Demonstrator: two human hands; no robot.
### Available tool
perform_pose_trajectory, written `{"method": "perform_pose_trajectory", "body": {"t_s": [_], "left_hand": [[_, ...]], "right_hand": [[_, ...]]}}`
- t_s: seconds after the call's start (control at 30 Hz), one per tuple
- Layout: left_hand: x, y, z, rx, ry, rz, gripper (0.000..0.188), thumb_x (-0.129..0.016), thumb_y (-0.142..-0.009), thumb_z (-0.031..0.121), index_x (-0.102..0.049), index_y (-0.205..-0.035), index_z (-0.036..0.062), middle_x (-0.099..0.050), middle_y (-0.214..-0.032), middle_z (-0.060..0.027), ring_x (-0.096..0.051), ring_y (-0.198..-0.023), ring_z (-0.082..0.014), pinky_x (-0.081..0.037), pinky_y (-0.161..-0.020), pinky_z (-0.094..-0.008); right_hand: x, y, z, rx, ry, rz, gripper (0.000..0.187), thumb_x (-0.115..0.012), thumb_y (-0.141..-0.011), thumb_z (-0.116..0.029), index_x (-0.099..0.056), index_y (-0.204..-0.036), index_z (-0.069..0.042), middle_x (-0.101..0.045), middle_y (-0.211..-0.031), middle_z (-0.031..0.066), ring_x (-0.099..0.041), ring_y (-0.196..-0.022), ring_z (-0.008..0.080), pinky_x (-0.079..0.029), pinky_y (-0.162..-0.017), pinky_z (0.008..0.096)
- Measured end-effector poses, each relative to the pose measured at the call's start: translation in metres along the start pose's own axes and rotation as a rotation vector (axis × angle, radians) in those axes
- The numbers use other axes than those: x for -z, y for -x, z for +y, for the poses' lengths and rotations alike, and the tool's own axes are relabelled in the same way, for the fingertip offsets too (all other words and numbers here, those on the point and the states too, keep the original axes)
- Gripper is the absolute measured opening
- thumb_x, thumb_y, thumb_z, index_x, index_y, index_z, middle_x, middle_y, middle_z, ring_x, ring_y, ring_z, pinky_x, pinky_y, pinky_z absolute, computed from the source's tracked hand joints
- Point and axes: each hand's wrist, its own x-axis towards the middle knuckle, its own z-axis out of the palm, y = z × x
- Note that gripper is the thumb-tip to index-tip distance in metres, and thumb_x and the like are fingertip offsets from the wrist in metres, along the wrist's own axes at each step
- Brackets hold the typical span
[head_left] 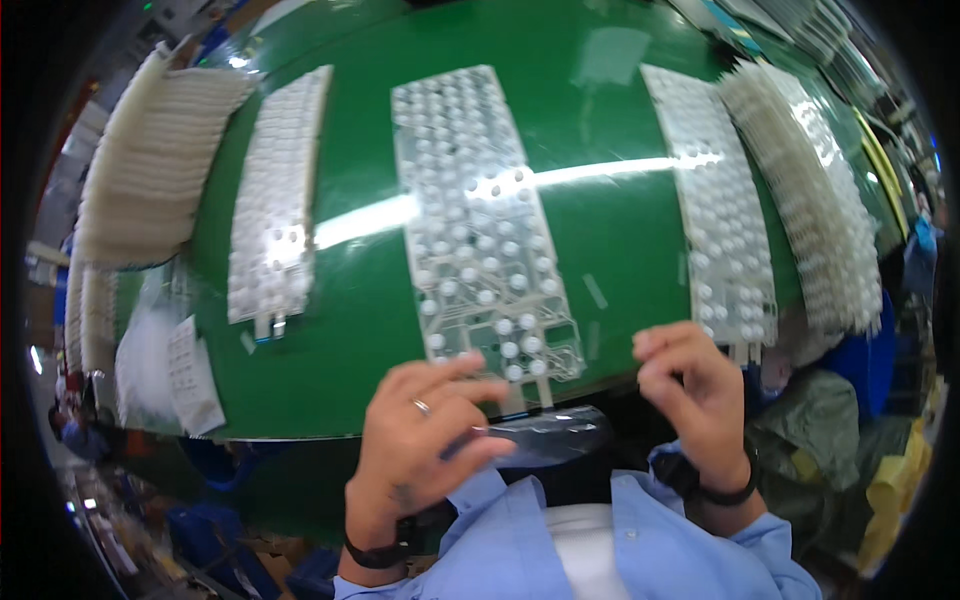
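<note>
A translucent keyboard membrane sheet [490,215] with rows of white domes lies lengthwise on the green table in front of me. My left hand [425,425] is at its near left corner, fingers stretched and thumb apart. Beside that thumb a piece of clear plastic film [560,437] hangs at the table edge, under the sheet's tail; whether the thumb touches it I cannot tell. My right hand [695,400] is raised right of the sheet, apart from it. Its thumb and forefinger are curled together in a pinch, and anything between their tips is too small to make out.
Similar membrane sheets lie at left [275,200] and right [715,210]. Tall stacks of sheets stand at far left [160,160] and far right [810,190]. Small clear strips [595,291] lie on the green tabletop [590,230]. A plastic bag [150,350] sits by the left edge.
</note>
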Motion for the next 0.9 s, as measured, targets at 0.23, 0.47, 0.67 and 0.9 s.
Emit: {"method": "perform_pose_trajectory", "body": {"t_s": [0.23,0.47,0.67,0.9], "left_hand": [[-0.036,-0.014,0.026,-0.052,-0.183,-0.165,0.03,-0.076,-0.074,0.031,-0.053,-0.07,0.0121,-0.062,-0.129,-0.0019,-0.053,-0.121,-0.026,-0.037,-0.094,-0.0387],[-0.031,-0.013,0.013,-0.075,-0.107,-0.218,0.035,-0.073,-0.074,0.041,-0.056,-0.067,0.0116,-0.066,-0.123,-0.004,-0.055,-0.116,-0.0278,-0.035,-0.088,-0.0393],[-0.02,-0.012,0.005,-0.062,-0.113,-0.286,0.036,-0.073,-0.075,0.042,-0.053,-0.065,0.0133,-0.066,-0.122,-0.0019,-0.054,-0.12,-0.0274,-0.035,-0.087,-0.039],[-0.019,-0.011,0.001,-0.077,-0.114,-0.278,0.037,-0.072,-0.076,0.044,-0.052,-0.065,0.015,-0.067,-0.119,-0.0008,-0.055,-0.119,-0.027,-0.035,-0.086,-0.0388]], "right_hand": [[0.028,-0.007,0.002,-0.334,-0.104,0.066,0.007,-0.063,-0.089,-0.001,-0.063,-0.096,0.001,-0.062,-0.089,0.0026,-0.057,-0.077,0.0058,-0.044,-0.062,0.019],[0.005,-0.037,-0.007,-0.257,0.16,-0.007,0.004,-0.064,-0.085,-0.002,-0.063,-0.09,0.0,-0.062,-0.082,0.0045,-0.055,-0.068,0.0079,-0.043,-0.053,0.0215],[-0.004,-0.055,0.0,-0.246,0.331,-0.112,0.005,-0.064,-0.084,-0.002,-0.063,-0.089,0.0,-0.06,-0.078,0.0055,-0.052,-0.058,0.0088,-0.04,-0.05,0.0244],[0.001,-0.058,-0.003,-0.42,0.096,-0.052,0.006,-0.063,-0.087,-0.001,-0.061,-0.092,0.001,-0.062,-0.084,0.0041,-0.053,-0.069,0.0049,-0.041,-0.06,0.0211]]}}
